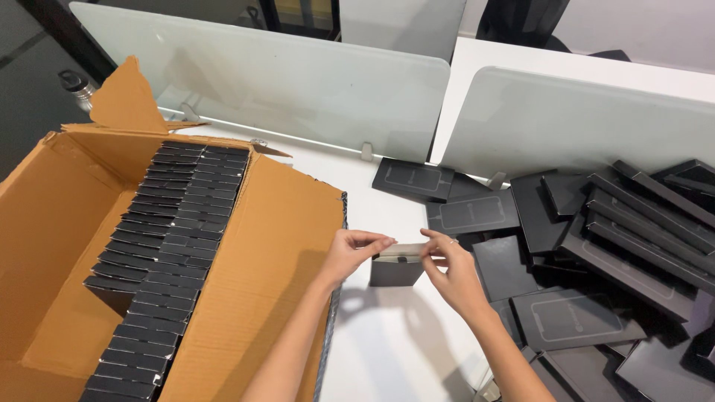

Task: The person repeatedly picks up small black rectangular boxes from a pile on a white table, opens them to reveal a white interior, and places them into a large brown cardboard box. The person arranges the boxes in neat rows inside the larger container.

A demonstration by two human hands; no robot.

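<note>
A small flat black box (396,269) stands on end over the white desk (387,350), and both hands hold it by its top edge. My left hand (351,251) pinches the left end of that edge. My right hand (451,269) grips the right end with its fingertips curled over it; a ring shows on one finger. The box is just right of the large open cardboard carton (253,268). Inside the carton, two long rows of the same black boxes (165,253) stand packed on edge.
A heap of loose black boxes and lids (596,260) covers the desk on the right. Frosted glass dividers (298,82) stand behind carton and heap. A metal bottle (77,85) sits at far left. The carton's flaps stand open.
</note>
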